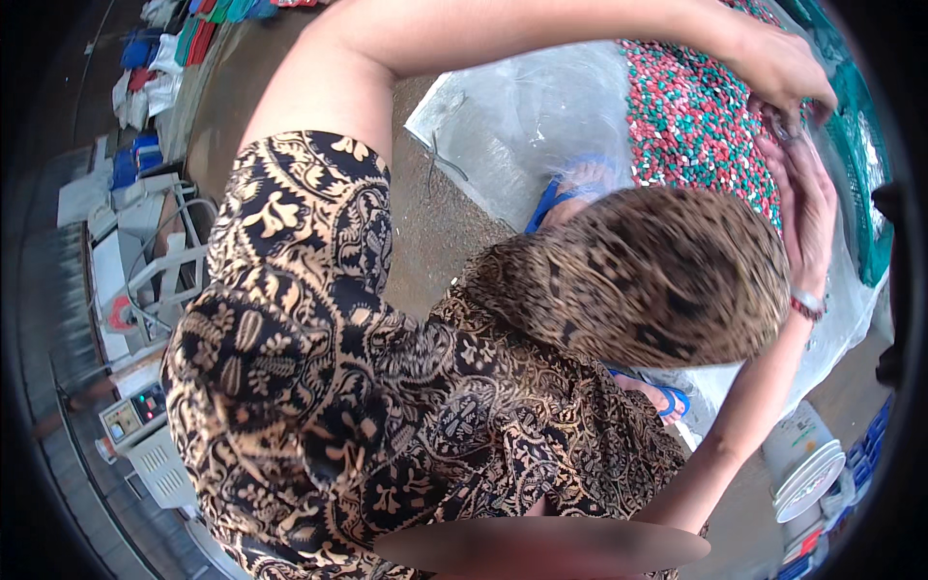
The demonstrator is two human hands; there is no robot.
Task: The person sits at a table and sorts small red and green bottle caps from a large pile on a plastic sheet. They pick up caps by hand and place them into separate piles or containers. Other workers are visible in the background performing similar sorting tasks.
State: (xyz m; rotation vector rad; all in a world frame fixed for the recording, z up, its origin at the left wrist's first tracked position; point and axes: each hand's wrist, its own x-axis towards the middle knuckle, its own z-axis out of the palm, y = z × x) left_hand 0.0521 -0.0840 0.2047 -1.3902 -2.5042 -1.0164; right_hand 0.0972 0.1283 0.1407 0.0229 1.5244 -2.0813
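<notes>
A heap of small red, green and white pellets point(691, 121) lies on a clear plastic sheet point(541, 116). At the heap's right edge, my left hand point(788, 72) has its fingers bent down, closed around a small dark thing I cannot make out. My right hand point(807, 198), with a band at the wrist, lies along the same edge with its fingers stretched toward the left hand. The fingertips of both hands are close together. A green mesh sack point(875, 155) sits just beyond them. My patterned knee point(667, 275) hides part of the pellets and sheet.
At the left stands a grey machine with a control panel point(135, 416) and cables. Stacks of coloured sacks point(198, 43) lie at the upper left. A white round container point(810, 480) and blue crates point(875, 449) stand at the lower right. My feet wear blue sandals point(544, 205).
</notes>
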